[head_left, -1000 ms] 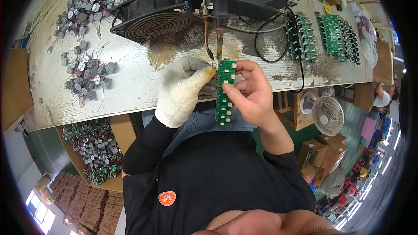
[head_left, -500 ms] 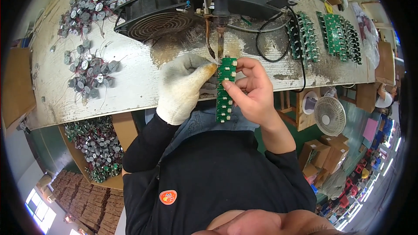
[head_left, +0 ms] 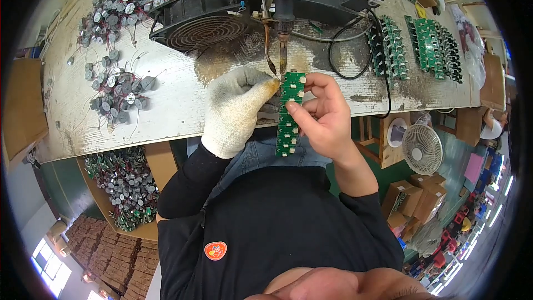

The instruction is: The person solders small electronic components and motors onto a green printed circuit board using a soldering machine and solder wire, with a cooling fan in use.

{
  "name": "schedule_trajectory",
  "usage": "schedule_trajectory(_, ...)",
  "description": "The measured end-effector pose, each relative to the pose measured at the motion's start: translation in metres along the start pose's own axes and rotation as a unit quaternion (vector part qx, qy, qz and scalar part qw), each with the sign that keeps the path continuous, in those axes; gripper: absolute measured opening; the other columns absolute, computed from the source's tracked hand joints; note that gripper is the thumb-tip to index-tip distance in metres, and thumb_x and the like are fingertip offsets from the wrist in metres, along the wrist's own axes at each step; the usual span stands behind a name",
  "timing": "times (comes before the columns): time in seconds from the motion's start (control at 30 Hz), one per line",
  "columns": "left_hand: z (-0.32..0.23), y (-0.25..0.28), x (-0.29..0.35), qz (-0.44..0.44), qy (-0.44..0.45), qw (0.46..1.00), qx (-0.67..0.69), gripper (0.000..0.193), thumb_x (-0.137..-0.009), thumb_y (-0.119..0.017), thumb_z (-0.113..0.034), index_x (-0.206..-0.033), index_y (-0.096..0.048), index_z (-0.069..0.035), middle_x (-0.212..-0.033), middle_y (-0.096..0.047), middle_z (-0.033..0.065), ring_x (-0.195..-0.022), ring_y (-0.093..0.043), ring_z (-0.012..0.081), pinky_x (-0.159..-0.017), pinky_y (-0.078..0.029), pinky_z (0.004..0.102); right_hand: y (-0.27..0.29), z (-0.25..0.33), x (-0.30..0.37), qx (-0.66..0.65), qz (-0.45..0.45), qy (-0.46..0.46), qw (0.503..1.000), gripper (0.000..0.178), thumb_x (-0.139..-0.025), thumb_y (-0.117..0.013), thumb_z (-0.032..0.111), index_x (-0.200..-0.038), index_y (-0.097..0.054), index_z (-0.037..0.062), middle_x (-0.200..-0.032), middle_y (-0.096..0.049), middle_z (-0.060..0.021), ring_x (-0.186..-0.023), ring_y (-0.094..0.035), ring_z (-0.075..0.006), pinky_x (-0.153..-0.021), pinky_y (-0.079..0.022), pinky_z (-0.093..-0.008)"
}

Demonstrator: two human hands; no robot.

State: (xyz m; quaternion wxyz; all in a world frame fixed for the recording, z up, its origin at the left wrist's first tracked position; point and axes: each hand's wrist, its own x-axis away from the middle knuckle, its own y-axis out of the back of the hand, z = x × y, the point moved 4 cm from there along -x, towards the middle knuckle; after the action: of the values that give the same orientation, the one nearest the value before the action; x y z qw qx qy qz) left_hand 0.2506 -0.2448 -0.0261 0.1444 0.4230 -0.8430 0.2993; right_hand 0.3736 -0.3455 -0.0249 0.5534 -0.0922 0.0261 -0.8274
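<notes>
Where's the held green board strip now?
Head view, centre: the green board strip is in the right hand, below the soldering iron, right of the gloved left hand.

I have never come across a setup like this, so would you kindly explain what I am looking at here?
There is no robot: these are a person's own hands, seen from above by a wide camera worn on the head, which bends straight edges. The bare right hand holds a green circuit board strip. The gloved left hand pinches its fingers beside the upper end; anything they grip is too small to tell. A mounted rod-shaped tool ends close to the strip. On the white table are round grey parts with wires, a black fan and more green boards.
</notes>
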Motion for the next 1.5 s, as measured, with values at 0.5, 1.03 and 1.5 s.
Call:
schedule_trajectory(0.5, 0.008, 0.005, -0.001, -0.004, 0.002, 1.0, 0.001, 0.021, -0.089, -0.063, -0.013, -0.096, -0.059, 0.006, -0.082, -0.065, 0.0106, -0.069, -0.065, 0.0142, -0.062, -0.054, 0.0256, -0.001, -0.009, 0.002, -0.002, -0.001, -0.012, 1.0, 0.037, -0.086, -0.062, -0.003, -0.117, -0.041, -0.0017, -0.103, -0.056, -0.0099, -0.059, -0.057, -0.0038, -0.048, -0.039, -0.017)
schedule_trajectory(1.03, -0.002, 0.009, 0.008, -0.062, -0.116, 0.96, -0.246, 0.019, -0.084, -0.069, -0.013, -0.095, -0.065, 0.002, -0.076, -0.063, 0.0042, -0.067, -0.054, 0.0067, -0.06, -0.044, 0.0231, 0.004, -0.009, 0.004, -0.028, -0.003, -0.052, 0.998, 0.035, -0.086, -0.061, -0.005, -0.115, -0.042, -0.0015, -0.105, -0.055, -0.0097, -0.061, -0.057, -0.0035, -0.051, -0.041, -0.0181)
schedule_trajectory(1.5, -0.002, 0.011, 0.003, -0.014, -0.284, 0.899, -0.334, 0.009, -0.087, -0.06, -0.003, -0.094, -0.061, 0.002, -0.083, -0.059, 0.0115, -0.067, -0.06, 0.0202, -0.06, -0.046, 0.0282, 0.003, -0.014, 0.002, -0.015, -0.004, -0.039, 0.999, 0.034, -0.086, -0.059, -0.006, -0.116, -0.045, -0.003, -0.103, -0.057, -0.0082, -0.057, -0.055, -0.004, -0.045, -0.038, -0.0179)
